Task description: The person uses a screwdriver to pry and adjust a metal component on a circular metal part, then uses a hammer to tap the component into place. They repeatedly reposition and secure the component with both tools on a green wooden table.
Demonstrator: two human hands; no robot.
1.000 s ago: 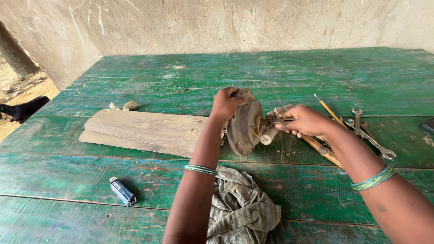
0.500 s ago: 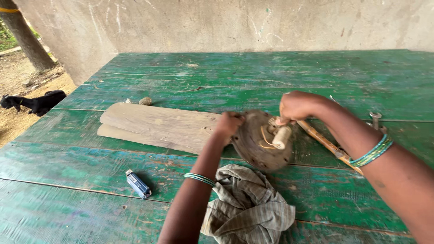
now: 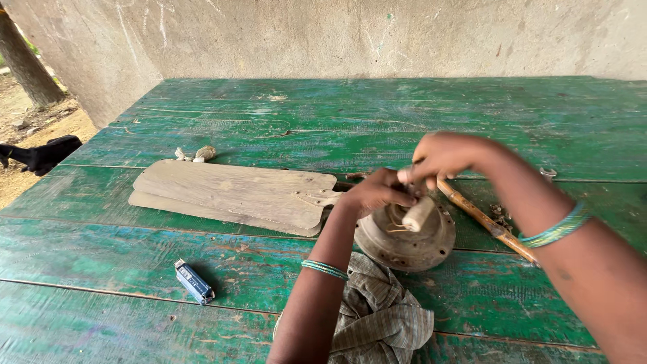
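Head view: round motor housing point(image 3: 406, 239) gripped at centre of green table point(image 3: 202, 263), slip risk.
Left hand point(image 3: 377, 192) is closed on housing rim, right hand point(image 3: 441, 156) pinched on pale shaft point(image 3: 418, 214); housing could be tipped onto cloth point(image 3: 377, 310) or stick point(image 3: 486, 219) if grip is lost. Housing is seen as dusty, grey-brown, lying flat, beside wooden blades point(image 3: 232, 195).

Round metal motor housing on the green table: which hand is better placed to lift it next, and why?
Probably the left hand: it already rests on the motor housing's rim, while the right hand sits above, at the pale shaft.
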